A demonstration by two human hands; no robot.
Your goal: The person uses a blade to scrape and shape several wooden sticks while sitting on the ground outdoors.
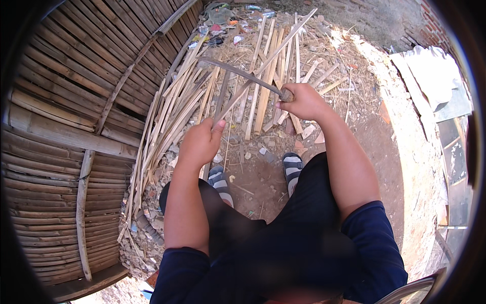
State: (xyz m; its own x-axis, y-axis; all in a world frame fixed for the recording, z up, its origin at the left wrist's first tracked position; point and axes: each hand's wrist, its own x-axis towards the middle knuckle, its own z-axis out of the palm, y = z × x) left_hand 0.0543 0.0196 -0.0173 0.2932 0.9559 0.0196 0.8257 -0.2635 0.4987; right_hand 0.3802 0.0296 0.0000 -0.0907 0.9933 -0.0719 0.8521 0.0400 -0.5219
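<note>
Dark navy cloth shirt nearest; we seem mid-trim, next stroke calling for steady hold. Brown slatted bamboo wall crowds left; bare brown dirt gives room right. Pale wooden strip slants up from our left hand, pinched; long dark metal blade crosses it, right hand wrapped round brown handle.

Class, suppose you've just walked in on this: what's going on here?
A person's right hand grips a long-bladed tool, while the left hand holds a wooden strip. In this view the blade crosses the strip; whether they touch is unclear. More loose strips lie ahead on the littered ground, beside a slatted wall.
</note>
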